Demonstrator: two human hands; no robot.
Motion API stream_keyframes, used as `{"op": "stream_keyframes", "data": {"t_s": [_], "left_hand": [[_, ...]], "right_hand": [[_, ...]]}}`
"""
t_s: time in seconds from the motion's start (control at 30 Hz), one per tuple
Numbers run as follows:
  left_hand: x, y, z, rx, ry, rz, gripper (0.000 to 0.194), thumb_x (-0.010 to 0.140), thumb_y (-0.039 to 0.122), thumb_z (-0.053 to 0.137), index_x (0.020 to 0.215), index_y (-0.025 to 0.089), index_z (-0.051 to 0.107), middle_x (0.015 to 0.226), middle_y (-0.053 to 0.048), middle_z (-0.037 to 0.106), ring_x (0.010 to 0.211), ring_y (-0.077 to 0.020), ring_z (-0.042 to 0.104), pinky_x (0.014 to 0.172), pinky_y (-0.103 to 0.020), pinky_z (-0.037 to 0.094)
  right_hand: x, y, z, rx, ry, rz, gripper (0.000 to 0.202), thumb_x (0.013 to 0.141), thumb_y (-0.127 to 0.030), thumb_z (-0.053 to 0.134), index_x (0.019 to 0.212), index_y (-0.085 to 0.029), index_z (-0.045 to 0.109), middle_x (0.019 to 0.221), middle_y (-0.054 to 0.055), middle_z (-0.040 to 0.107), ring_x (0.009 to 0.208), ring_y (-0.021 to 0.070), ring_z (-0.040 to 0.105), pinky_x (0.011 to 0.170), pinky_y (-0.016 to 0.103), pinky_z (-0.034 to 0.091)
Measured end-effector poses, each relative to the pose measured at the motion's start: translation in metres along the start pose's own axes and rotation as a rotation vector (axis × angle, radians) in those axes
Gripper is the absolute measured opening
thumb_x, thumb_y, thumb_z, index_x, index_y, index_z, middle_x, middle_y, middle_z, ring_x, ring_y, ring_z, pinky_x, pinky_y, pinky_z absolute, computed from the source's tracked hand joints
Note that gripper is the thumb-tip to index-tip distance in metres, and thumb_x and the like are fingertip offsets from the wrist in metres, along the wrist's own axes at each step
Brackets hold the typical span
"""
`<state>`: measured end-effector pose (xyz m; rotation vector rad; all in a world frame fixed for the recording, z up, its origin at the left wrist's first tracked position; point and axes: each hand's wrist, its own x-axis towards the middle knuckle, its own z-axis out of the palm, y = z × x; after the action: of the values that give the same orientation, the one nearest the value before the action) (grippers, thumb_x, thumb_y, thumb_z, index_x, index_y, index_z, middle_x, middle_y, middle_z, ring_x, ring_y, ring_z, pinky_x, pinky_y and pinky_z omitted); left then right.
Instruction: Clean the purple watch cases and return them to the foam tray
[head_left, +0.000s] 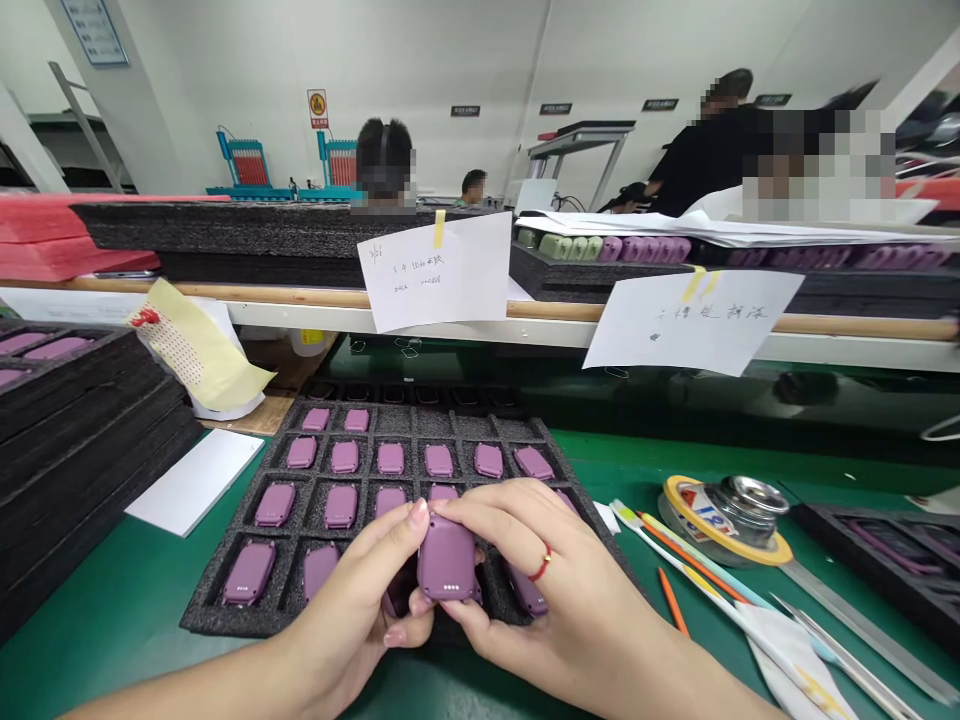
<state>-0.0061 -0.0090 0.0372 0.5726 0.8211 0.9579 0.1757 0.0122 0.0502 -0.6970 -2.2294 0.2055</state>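
Note:
A purple smartwatch case is gripped between my two hands above a black foam tray. Its flat face with a row of small metal contacts points up towards me. My left hand pinches the left edge with thumb and fingers. A dark part shows below the left thumb, too covered to identify. On the other side, my right hand, with a red string ring on one finger, holds the top and right edges. More purple cases lie in the tray's compartments, some hidden behind my hands.
On the right lie a yellow tape roll, a glass jar with a metal lid, a toothbrush, an orange stick and a steel ruler. Stacked foam trays stand left. A shelf edge crosses behind.

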Motion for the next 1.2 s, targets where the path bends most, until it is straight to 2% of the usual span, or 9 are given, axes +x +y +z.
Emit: {"op": "stream_keyframes", "data": {"t_s": [0.23, 0.33, 0.47, 0.57, 0.67, 0.8, 0.9, 1.0, 1.2], "left_hand": [[0.012, 0.011, -0.004, -0.047, 0.283, 0.214, 0.027, 0.079, 0.025, 0.084, 0.094, 0.015, 0.065, 0.092, -0.003, 0.065, 0.068, -0.0065, 0.054, 0.054, -0.013, 0.044], [0.011, 0.019, -0.003, -0.068, 0.335, 0.255, 0.018, 0.090, 0.025, 0.072, 0.103, 0.017, 0.062, 0.100, -0.007, 0.071, 0.057, -0.0037, 0.052, 0.047, -0.012, 0.040], [0.009, 0.022, -0.005, -0.012, 0.263, 0.211, 0.035, 0.100, 0.051, 0.049, 0.100, 0.018, 0.060, 0.092, -0.008, 0.074, 0.045, -0.0054, 0.047, 0.039, -0.016, 0.030], [0.010, 0.019, -0.007, 0.118, 0.204, 0.216, 0.044, 0.095, 0.060, 0.052, 0.088, 0.017, 0.059, 0.078, -0.005, 0.071, 0.044, -0.0046, 0.039, 0.043, -0.017, 0.028], [0.010, 0.016, -0.007, 0.225, 0.134, 0.233, 0.049, 0.088, 0.064, 0.061, 0.085, 0.015, 0.062, 0.080, -0.005, 0.069, 0.047, -0.0037, 0.032, 0.045, -0.019, 0.020], [0.008, 0.013, -0.002, 0.206, 0.049, 0.128, 0.061, 0.083, 0.075, 0.057, 0.089, 0.014, 0.066, 0.076, -0.004, 0.065, 0.051, -0.0070, 0.036, 0.050, -0.023, 0.024], [0.004, 0.009, 0.002, 0.127, -0.017, 0.077, 0.054, 0.079, 0.069, 0.068, 0.083, 0.015, 0.065, 0.067, 0.001, 0.056, 0.053, -0.0080, 0.036, 0.052, -0.024, 0.027], [0.001, 0.006, 0.004, 0.029, -0.085, 0.037, 0.047, 0.080, 0.061, 0.073, 0.082, 0.015, 0.065, 0.065, 0.003, 0.049, 0.054, -0.0074, 0.032, 0.051, -0.023, 0.023], [-0.002, 0.001, 0.005, 0.032, -0.127, 0.010, 0.047, 0.085, 0.061, 0.067, 0.081, 0.014, 0.066, 0.067, 0.001, 0.051, 0.054, -0.0067, 0.032, 0.050, -0.022, 0.021]], "right_hand": [[-0.001, 0.033, 0.014, -0.077, 0.035, 0.176, 0.042, 0.080, -0.019, 0.068, 0.122, -0.020, 0.059, 0.110, 0.011, 0.070, 0.101, 0.0268, 0.066, 0.089, 0.044, 0.054], [-0.003, 0.044, 0.025, -0.055, -0.029, 0.243, 0.040, 0.079, -0.021, 0.069, 0.119, -0.019, 0.062, 0.110, 0.010, 0.069, 0.103, 0.0272, 0.066, 0.091, 0.046, 0.054], [-0.004, 0.041, 0.040, 0.016, -0.176, 0.290, 0.042, 0.076, -0.017, 0.072, 0.117, -0.019, 0.065, 0.110, 0.009, 0.069, 0.105, 0.0276, 0.065, 0.095, 0.048, 0.052], [-0.004, 0.036, 0.042, 0.090, -0.245, 0.304, 0.044, 0.081, -0.019, 0.072, 0.123, -0.020, 0.063, 0.119, 0.011, 0.067, 0.114, 0.0288, 0.062, 0.101, 0.051, 0.049], [-0.006, 0.033, 0.034, 0.156, -0.138, 0.275, 0.044, 0.093, -0.024, 0.062, 0.136, -0.020, 0.053, 0.129, 0.013, 0.064, 0.122, 0.0271, 0.059, 0.105, 0.050, 0.047], [-0.005, 0.019, 0.020, 0.240, 0.054, 0.157, 0.033, 0.095, -0.032, 0.064, 0.125, -0.024, 0.054, 0.119, 0.010, 0.066, 0.116, 0.0239, 0.062, 0.099, 0.041, 0.053], [-0.003, 0.007, 0.016, 0.210, 0.031, 0.057, 0.034, 0.084, -0.029, 0.079, 0.110, -0.025, 0.058, 0.120, 0.008, 0.066, 0.114, 0.0237, 0.063, 0.097, 0.038, 0.054], [-0.001, -0.001, 0.016, 0.186, 0.021, 0.029, 0.014, 0.088, -0.020, 0.073, 0.092, -0.024, 0.061, 0.119, 0.007, 0.067, 0.111, 0.0224, 0.064, 0.095, 0.037, 0.054], [0.000, -0.003, 0.010, 0.303, 0.062, 0.136, 0.008, 0.089, -0.015, 0.068, 0.086, -0.022, 0.066, 0.109, 0.008, 0.070, 0.097, 0.0199, 0.069, 0.085, 0.033, 0.058]]}}
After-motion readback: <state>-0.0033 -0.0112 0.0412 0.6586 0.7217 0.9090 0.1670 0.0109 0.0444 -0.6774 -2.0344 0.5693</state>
